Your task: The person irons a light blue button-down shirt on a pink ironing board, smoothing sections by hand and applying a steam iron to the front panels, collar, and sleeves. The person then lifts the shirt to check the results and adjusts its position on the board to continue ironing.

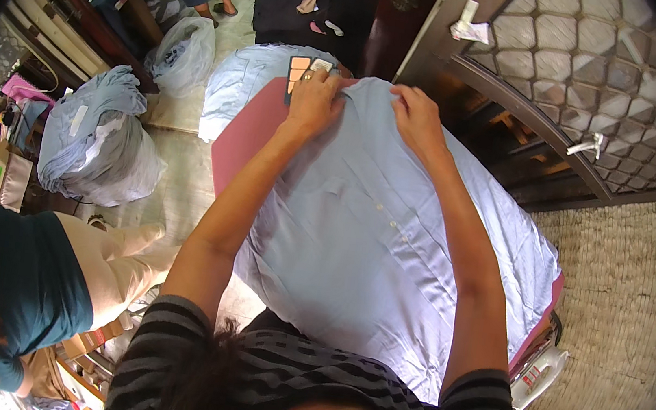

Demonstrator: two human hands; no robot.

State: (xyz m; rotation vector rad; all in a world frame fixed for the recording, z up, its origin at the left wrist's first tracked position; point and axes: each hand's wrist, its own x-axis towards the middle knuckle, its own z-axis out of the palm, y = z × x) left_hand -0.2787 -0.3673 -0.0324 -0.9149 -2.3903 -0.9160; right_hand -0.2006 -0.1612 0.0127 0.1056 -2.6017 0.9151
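Striped cloth lies nearest the camera: the person's own grey-and-black top (308, 366), at six o'clock. Both bare forearms reach from it toward twelve o'clock, over a pale blue shirt (339, 247) with small buttons, spread across the middle of the view on an ironing board (241, 149). The board's maroon cover shows at ten o'clock, and creases run through the shirt.

At its far edge, between eleven and twelve o'clock, the left hand (315, 105) bends its fingers beside an orange-and-dark case (299, 66); whether they are clamped on anything, I cannot tell. At one o'clock the right hand (418, 119) curls at the shirt's far border, fingers bent; I cannot tell whether they pinch it. The two hands are apart, cloth between them.

An iron (540, 380) sits at four o'clock, just beside the board. A lattice door (597, 82) stands at two o'clock. Between nine and ten o'clock is a heap of blue clothes (98, 140); a clear plastic bag (186, 56) is at ten. A co-worker in dark teal (37, 276) is at eight.
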